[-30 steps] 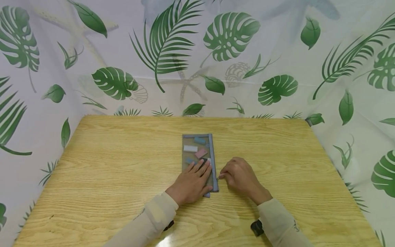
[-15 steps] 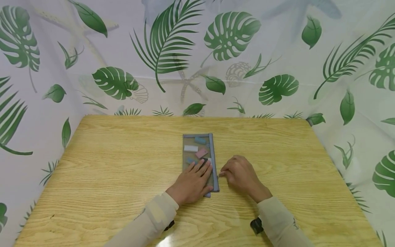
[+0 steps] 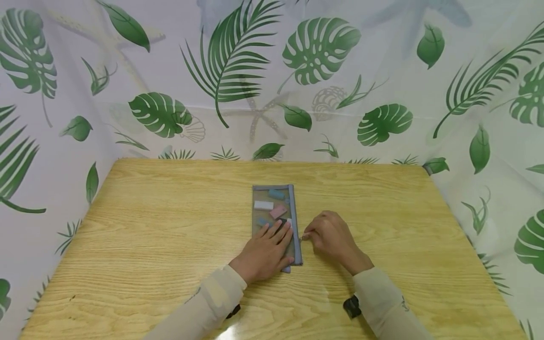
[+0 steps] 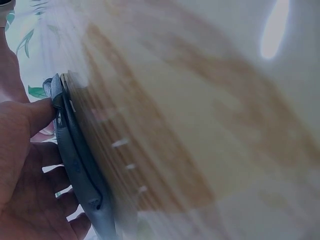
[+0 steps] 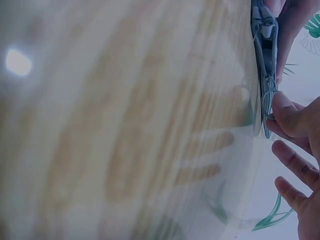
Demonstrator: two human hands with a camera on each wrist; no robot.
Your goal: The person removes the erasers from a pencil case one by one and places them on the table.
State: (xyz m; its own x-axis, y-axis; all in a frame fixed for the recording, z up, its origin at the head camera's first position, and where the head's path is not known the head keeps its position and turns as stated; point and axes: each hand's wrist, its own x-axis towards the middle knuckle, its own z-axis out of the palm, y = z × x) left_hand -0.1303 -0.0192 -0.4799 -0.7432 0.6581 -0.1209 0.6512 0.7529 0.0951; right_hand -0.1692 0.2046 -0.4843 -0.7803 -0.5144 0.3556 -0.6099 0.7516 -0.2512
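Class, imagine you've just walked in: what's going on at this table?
A person's left hand rests on a see-through pouch lying on the wooden table, while the right hand pinches what looks like the zip pull at its edge. A white block, a pink block and blue pieces show inside. How far it is open is hard to tell.

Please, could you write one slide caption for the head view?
The left hand rests on a translucent zipper pouch; the right hand pinches its zipper pull.
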